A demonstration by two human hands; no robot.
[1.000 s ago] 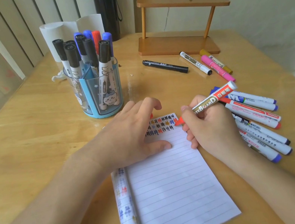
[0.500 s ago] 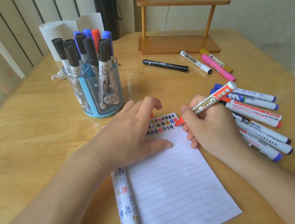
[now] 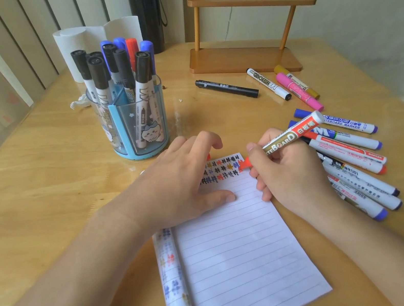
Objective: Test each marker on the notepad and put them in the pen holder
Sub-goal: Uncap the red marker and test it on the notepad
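Note:
A lined notepad (image 3: 239,248) lies on the wooden table, with rows of small coloured marks along its top edge. My right hand (image 3: 287,167) grips an uncapped red whiteboard marker (image 3: 292,135), whose red tip touches the pad's top right corner. On the pad's upper left rests my left hand (image 3: 182,183), thumb pressed on the paper; something red shows under its fingers. The clear blue pen holder (image 3: 136,121) stands behind, filled with several capped markers. A pile of several markers (image 3: 354,163) lies right of my right hand.
A black marker (image 3: 227,88), a white marker (image 3: 268,84), a pink one (image 3: 299,92) and a yellow one (image 3: 302,82) lie before a wooden stand (image 3: 246,56). Paper rolls (image 3: 83,38) and a black bottle (image 3: 145,9) stand at the back. A crumpled scrap (image 3: 80,103) lies left of the holder.
The red marker's tip has shifted very slightly at the pad's top right corner. My left hand has stayed in place.

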